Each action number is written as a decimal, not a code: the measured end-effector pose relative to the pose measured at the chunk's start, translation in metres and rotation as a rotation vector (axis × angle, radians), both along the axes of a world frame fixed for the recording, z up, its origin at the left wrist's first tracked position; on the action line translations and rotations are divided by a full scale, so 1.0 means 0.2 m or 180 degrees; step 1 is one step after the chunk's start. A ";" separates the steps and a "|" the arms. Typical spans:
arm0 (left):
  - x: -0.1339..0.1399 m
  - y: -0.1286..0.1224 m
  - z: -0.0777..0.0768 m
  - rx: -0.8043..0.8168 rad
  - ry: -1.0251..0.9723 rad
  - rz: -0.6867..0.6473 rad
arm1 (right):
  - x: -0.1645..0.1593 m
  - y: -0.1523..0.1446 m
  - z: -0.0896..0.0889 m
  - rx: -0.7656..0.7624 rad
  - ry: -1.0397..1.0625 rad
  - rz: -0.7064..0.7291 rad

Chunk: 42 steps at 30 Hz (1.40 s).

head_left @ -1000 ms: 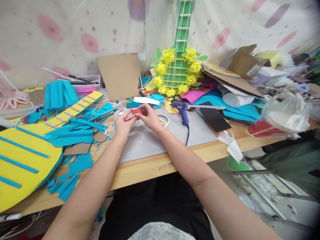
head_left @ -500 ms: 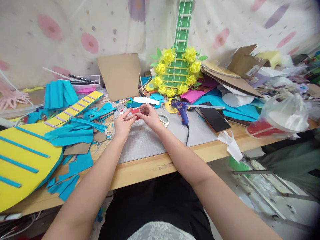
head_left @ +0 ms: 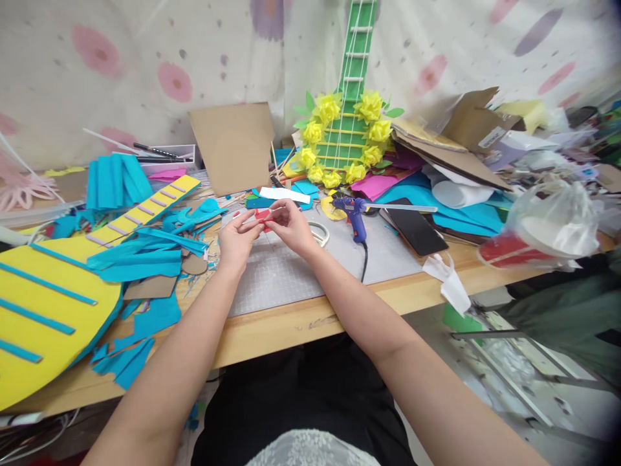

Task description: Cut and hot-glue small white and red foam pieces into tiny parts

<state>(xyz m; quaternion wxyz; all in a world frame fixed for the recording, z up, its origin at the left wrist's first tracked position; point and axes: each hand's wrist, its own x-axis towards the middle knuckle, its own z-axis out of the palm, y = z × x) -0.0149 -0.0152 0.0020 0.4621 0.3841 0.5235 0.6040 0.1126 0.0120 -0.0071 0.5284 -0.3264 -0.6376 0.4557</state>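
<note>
A small piece of red paper (head_left: 262, 214) is pinched between both hands above the grey cutting mat (head_left: 272, 278). My left hand (head_left: 237, 241) closes its fingertips on the paper from the left. On the other side, my right hand (head_left: 290, 228) holds it with thumb and fingers. The paper is partly hidden by the fingers. Behind my right hand lies a pale ring-shaped roll (head_left: 320, 234). A blue glue gun (head_left: 356, 217) with a long clear stick rests to the right on the mat.
On the left lies a yellow guitar-shaped cutout (head_left: 53, 304) among blue paper scraps (head_left: 138, 262). A green guitar shape (head_left: 347, 139) with yellow flowers stands at the back. To the right are a phone (head_left: 417, 228) and a bagged red cup (head_left: 514, 249). Cardboard (head_left: 235, 149) leans behind.
The red paper has become narrower and more pinched together between my fingertips. My hands have barely moved, and the other things lie as before.
</note>
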 end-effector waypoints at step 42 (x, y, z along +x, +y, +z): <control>0.01 0.00 0.04 -0.0322 -0.0211 0.0219 | 0.00 0.02 -0.02 -0.1180 0.0706 0.0351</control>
